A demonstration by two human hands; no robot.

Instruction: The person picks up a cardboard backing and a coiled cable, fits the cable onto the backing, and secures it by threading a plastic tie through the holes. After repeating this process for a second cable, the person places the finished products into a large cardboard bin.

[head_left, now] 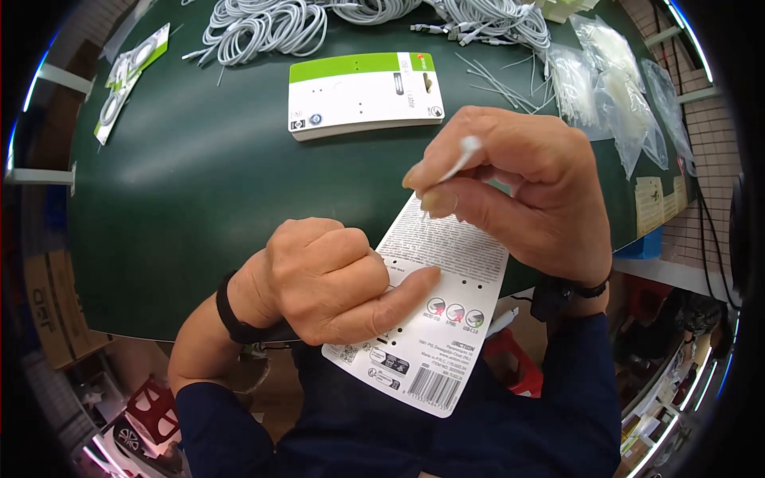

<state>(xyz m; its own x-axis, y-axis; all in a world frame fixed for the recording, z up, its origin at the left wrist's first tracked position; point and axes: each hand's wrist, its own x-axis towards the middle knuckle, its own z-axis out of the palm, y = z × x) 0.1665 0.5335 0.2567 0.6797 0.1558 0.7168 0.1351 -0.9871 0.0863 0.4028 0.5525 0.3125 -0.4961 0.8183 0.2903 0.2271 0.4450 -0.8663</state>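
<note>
My left hand (331, 283) is closed on the left edge of a white printed packaging card (446, 319), its thumb lying across the card's face. The card is tilted over my lap at the table's front edge, with small punched holes, round icons and a barcode showing. Above its upper end, my right hand (526, 183) pinches a thin white strip, apparently a cable tie (468, 147), between thumb and forefinger. The strip's near end is blurred, and its other end is mostly hidden by my fingers. Whether it passes through the card I cannot tell.
Ahead on the dark green table (183, 183) lies a stack of green-and-white cards (366, 95). Coiled grey-white cables (267, 32) pile along the back. Loose ties (502, 84) and clear bags of ties (617, 95) lie at right. Cards with cables (131, 76) rest at left.
</note>
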